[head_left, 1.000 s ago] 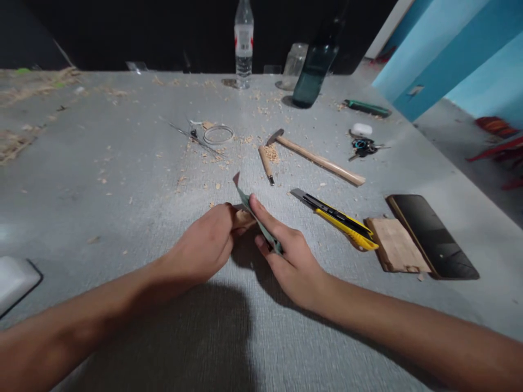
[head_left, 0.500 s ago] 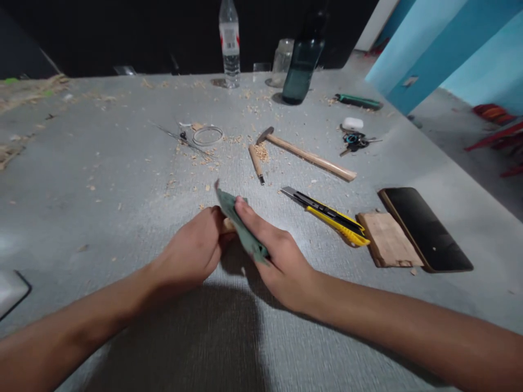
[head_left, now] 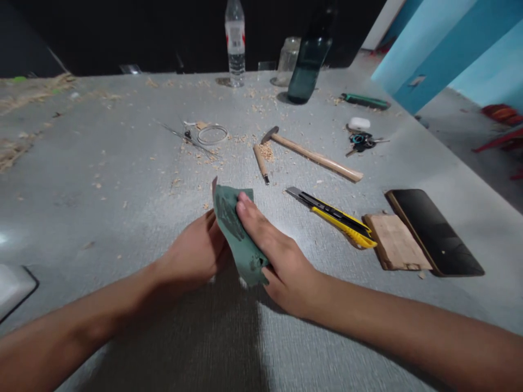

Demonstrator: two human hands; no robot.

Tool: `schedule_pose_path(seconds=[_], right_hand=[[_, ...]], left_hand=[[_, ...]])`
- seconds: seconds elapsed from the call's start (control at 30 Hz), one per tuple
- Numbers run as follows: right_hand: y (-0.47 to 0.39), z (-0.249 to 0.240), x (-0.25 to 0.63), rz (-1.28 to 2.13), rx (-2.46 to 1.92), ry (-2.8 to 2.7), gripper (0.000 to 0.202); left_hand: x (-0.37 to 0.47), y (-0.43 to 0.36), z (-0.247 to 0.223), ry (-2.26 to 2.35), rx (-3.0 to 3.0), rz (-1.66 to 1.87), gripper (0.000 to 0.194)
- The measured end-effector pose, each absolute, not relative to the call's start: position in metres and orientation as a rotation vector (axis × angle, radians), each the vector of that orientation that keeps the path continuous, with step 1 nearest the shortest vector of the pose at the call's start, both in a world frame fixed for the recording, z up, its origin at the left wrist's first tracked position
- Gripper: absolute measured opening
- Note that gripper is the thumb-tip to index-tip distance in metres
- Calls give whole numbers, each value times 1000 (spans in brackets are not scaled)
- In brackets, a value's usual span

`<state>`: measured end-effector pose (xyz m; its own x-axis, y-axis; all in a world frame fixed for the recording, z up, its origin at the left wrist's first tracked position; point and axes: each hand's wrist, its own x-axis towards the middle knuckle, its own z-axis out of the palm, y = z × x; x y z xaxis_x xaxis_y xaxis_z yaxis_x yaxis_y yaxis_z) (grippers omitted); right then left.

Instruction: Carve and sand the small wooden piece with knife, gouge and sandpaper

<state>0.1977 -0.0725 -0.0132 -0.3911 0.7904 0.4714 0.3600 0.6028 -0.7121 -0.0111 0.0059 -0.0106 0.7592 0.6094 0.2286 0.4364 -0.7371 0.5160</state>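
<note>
A worn green sheet of sandpaper (head_left: 235,226), dark-streaked and curled at its edges, stands tilted between my hands. My right hand (head_left: 281,253) is closed on it, with fingers lying along its near face. Behind the sheet's left edge is my left hand (head_left: 200,245), curled, its fingertips hidden by the sandpaper. The small pale wooden piece seen in that hand half a second ago is now covered. Beyond the hands lies a wooden-handled tool (head_left: 261,164) with a dark tip. To the right rests a yellow utility knife (head_left: 337,218), its blade extended.
A hammer (head_left: 316,156) lies past the knife. Beside a wooden block (head_left: 396,242) is a phone (head_left: 435,231). Keys (head_left: 362,142), coiled wire (head_left: 212,134), a water bottle (head_left: 236,49) and a dark bottle (head_left: 308,71) stand or lie farther back. Wood shavings litter the grey table (head_left: 134,158).
The sandpaper has turned, so more of its face shows and the wooden piece is covered. My right hand has shifted slightly down and right. The view has moved slightly left.
</note>
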Motion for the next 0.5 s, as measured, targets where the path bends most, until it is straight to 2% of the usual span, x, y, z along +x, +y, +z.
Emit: schedule_pose_path(seconds=[0.13,0.33,0.5], right_hand=[[-68,-18,198,726,-1126,-1888,98],[-72,-13,199,580,-874,-2017,97],[-69,-16,198,706,-1106,-1877,95]], left_hand=[[-10,6,-8,783,2581,546,33],[-12,5,-13,706,2610,498,24],[-9,4,-6,801,2558,522,31]])
